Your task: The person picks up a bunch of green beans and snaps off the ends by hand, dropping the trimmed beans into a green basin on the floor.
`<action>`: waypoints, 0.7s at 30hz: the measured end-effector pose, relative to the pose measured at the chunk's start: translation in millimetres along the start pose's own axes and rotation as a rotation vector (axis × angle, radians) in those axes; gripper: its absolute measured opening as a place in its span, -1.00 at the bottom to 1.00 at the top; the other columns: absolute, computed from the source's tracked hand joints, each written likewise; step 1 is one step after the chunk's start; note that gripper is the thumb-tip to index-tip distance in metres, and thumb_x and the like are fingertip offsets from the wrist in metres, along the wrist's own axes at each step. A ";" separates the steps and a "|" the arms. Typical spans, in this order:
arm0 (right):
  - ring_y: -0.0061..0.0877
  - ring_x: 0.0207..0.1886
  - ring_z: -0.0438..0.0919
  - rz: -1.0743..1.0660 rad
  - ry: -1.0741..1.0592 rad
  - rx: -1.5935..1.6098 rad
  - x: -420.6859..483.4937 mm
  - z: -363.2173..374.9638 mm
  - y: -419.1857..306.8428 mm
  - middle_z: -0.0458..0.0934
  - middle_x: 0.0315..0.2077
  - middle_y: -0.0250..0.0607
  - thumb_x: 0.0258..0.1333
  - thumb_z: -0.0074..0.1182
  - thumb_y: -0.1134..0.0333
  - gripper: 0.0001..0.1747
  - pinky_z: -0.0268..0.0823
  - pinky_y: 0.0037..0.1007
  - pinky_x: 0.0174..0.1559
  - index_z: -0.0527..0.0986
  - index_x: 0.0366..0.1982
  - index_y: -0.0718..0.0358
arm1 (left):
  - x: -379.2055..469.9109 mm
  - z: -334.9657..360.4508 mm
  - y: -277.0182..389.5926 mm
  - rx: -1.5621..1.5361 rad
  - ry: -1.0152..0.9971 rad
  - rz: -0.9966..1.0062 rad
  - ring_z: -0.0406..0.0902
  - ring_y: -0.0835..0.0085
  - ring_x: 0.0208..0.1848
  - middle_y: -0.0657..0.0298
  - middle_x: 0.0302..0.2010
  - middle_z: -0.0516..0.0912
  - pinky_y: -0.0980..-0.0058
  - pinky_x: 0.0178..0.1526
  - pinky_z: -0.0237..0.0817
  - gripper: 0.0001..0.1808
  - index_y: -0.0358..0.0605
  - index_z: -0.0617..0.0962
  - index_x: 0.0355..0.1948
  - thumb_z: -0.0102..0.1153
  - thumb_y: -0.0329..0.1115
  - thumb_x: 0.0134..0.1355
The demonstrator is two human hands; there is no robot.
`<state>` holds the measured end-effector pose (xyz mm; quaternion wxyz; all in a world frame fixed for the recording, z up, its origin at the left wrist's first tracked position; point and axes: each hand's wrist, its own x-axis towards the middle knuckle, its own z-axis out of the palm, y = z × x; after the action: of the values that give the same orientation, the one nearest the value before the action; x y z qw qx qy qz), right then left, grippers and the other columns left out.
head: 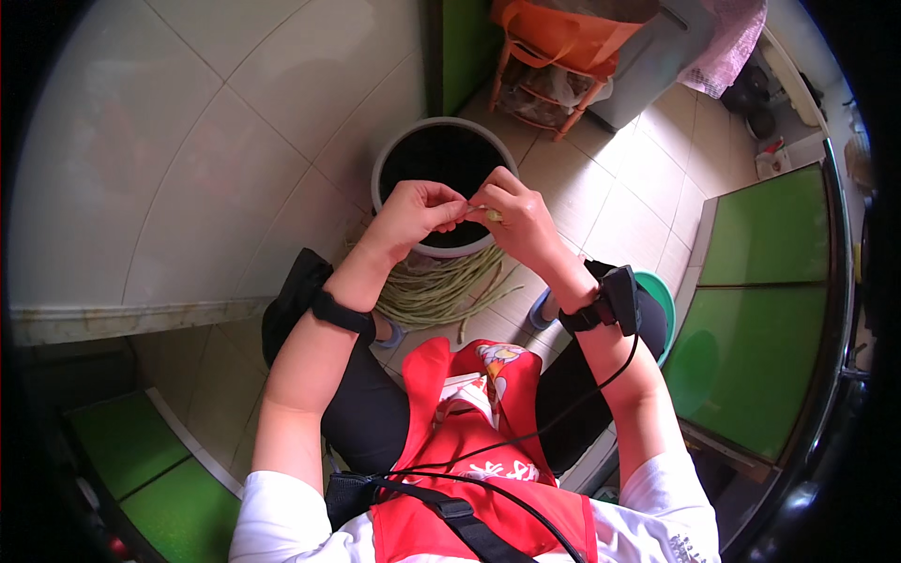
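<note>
Over the mouth of a round bin (383,162) with a dark interior, my two hands meet fingertip to fingertip. My right hand (517,211) has its fingers curled around a small pale green piece of bean (495,215). Thumb and forefinger of my left hand (422,214) pinch at the thin end of this piece, between the hands; the fingers hide most of it. Below the bin, a heap of long green beans (436,292) lies on the floor in front of my feet. A few bean ends stray out to the right.
A tiled wall (232,141) rises on the left. Beyond the bin stands an orange rack (542,98) carrying an orange bag (570,35). Beside my right knee is a green plastic basin (662,306), near green cabinet doors (757,317). A black cable (521,438) runs from my right wrist across the red apron (486,521).
</note>
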<state>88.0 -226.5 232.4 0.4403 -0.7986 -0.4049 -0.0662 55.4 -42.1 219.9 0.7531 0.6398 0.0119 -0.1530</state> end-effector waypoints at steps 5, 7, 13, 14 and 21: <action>-0.36 -0.45 0.46 0.027 0.057 0.187 -1.0 1.7 4.5 0.38 -0.48 -0.21 -0.20 0.27 0.52 -0.81 0.29 -0.42 -0.42 0.45 -0.50 0.30 | 0.0 -6.1 -6.5 -0.199 -0.096 -0.034 0.50 0.66 -0.41 0.32 -0.41 0.61 0.70 -0.33 0.35 -0.85 -0.24 0.59 -0.29 0.18 -0.37 0.16; -0.41 -0.45 0.45 0.026 0.067 0.219 -2.5 -0.3 3.1 0.37 -0.49 -0.23 -0.20 0.28 0.52 -0.80 0.28 -0.45 -0.41 0.45 -0.50 0.31 | -1.0 -3.4 -6.3 -0.277 -0.125 -0.041 0.50 0.65 -0.39 0.31 -0.38 0.61 0.71 -0.31 0.35 -0.85 -0.23 0.58 -0.28 0.17 -0.38 0.16; -0.66 -0.49 0.40 0.071 0.211 0.430 -5.9 -8.7 -7.0 0.40 -0.50 -0.37 -0.15 0.26 0.54 -0.83 0.21 -0.59 -0.47 0.46 -0.50 0.31 | -0.4 14.6 -3.5 -0.537 -0.204 -0.019 0.47 0.60 -0.42 0.29 -0.41 0.59 0.67 -0.32 0.34 -0.89 -0.20 0.58 -0.27 0.07 -0.43 0.22; -0.69 -0.54 0.37 0.242 0.206 0.558 -9.9 -15.7 -12.8 0.41 -0.51 -0.40 -0.10 0.24 0.52 -0.86 0.19 -0.63 -0.51 0.47 -0.49 0.28 | 0.8 17.4 -3.4 -0.532 -0.209 0.011 0.48 0.59 -0.41 0.29 -0.40 0.60 0.67 -0.31 0.35 -0.89 -0.19 0.58 -0.27 0.09 -0.44 0.21; -0.79 -0.64 0.29 0.187 1.098 0.774 -86.1 -162.6 -48.6 0.41 -0.49 -0.40 0.17 0.05 0.29 -0.79 0.14 -0.72 -0.65 0.39 -0.26 0.27 | 31.8 -10.2 -46.0 -0.183 0.169 -0.148 0.54 0.58 -0.26 0.25 -0.30 0.62 0.64 -0.18 0.39 -0.73 -0.25 0.56 -0.15 0.21 -0.40 0.11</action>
<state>37.4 -386.5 322.3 0.8401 -0.4657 -0.0461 -0.2743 76.2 -45.3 167.2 0.7913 0.5763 0.1364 -0.1522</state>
